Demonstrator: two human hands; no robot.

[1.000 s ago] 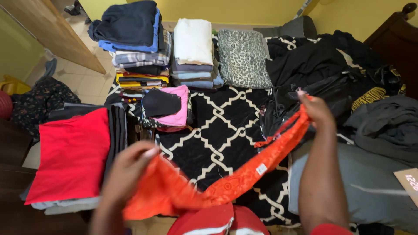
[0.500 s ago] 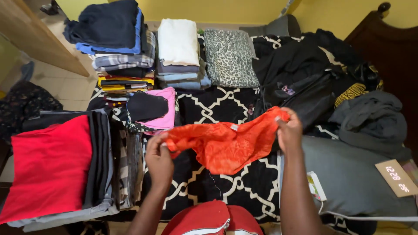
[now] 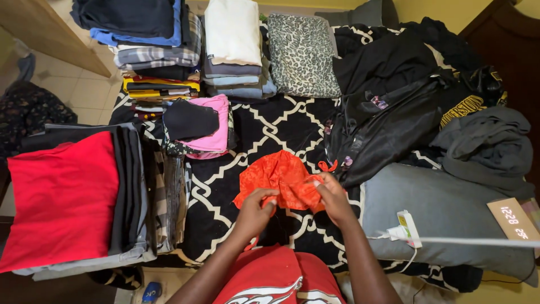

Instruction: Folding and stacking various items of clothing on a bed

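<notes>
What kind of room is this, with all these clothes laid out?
Most likely a bedroom: a bed with a black-and-white patterned cover, a grey pillow, and stacks of folded clothes on it.

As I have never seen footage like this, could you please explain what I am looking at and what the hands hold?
There is no machine here: a person wears a camera on the head, looking down at their own two bare hands. The left hand and right hand together grip a crumpled orange cloth over a bed with a black and white patterned cover. Around it lie folded clothes: a red garment on a stack at the left, a pink piece, a leopard-print piece, and a loose dark heap at the right.
</notes>
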